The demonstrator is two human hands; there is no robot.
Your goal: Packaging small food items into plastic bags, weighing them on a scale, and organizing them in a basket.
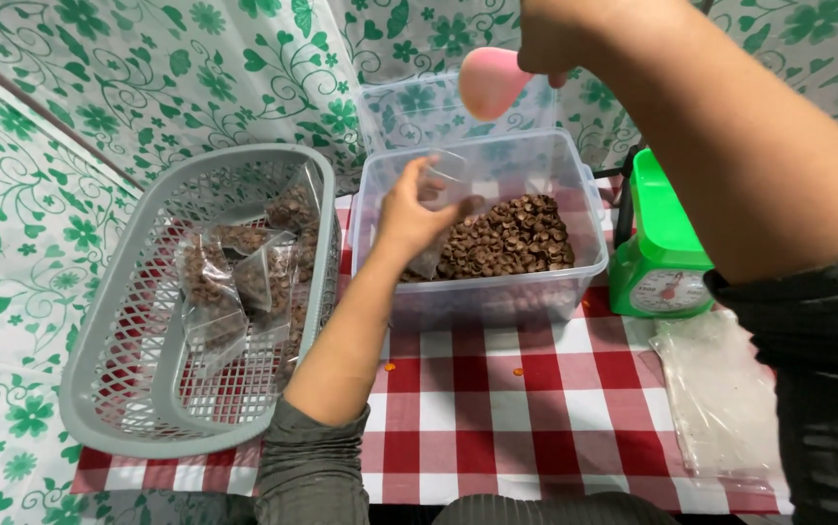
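1. Grip of the left hand (409,214) pinches the rim of a small clear plastic bag (443,209), holding its mouth open just inside the clear rectangular plastic tub (380,209)
2. Near the body, a flat stack of empty clear plastic bags (720,399) lies on the red-and-white checked worktop (506,408), well apart from both hands
3. Left of the tub sits a grey mesh plastic basket (108,389) holding filled bags of brown pieces (234,277)
4. Loose brown ring-shaped pieces (516,238) heap in the tub, just right of the held bag
5. Beside the tub on the right stands a green dial kitchen scale (667,253)
6. Farthest, the right hand (560,39) is closed on a pink plastic scoop (492,83), raised above the tub; the bag's mouth lies below and leftward of it, the left hand nearer
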